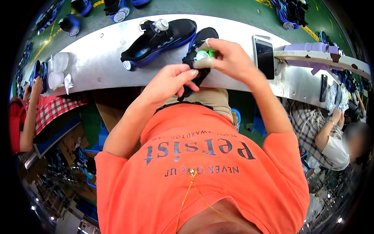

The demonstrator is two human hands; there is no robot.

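Observation:
A black shoe with a blue sole (206,34) rests at the near edge of the metal table, its toe pointing away from me. My left hand (169,81) pinches the heel end of this shoe between thumb and fingers. Over the shoe's opening, my right hand (235,58) closes thumb and forefinger, both in pale finger covers, around a round white-and-green piece (202,55); its exact kind is unclear. Just left lies another black shoe (181,29), toe to the right, with a white bundle (161,25) on its laces.
A smartphone (264,58) lies right of my hand, beside a worn rail (331,58) with purple wrapping. White plastic containers (60,61) and a crumpled tissue (68,82) sit at the table's left. People work at both sides. More shoes (117,9) stand beyond the table.

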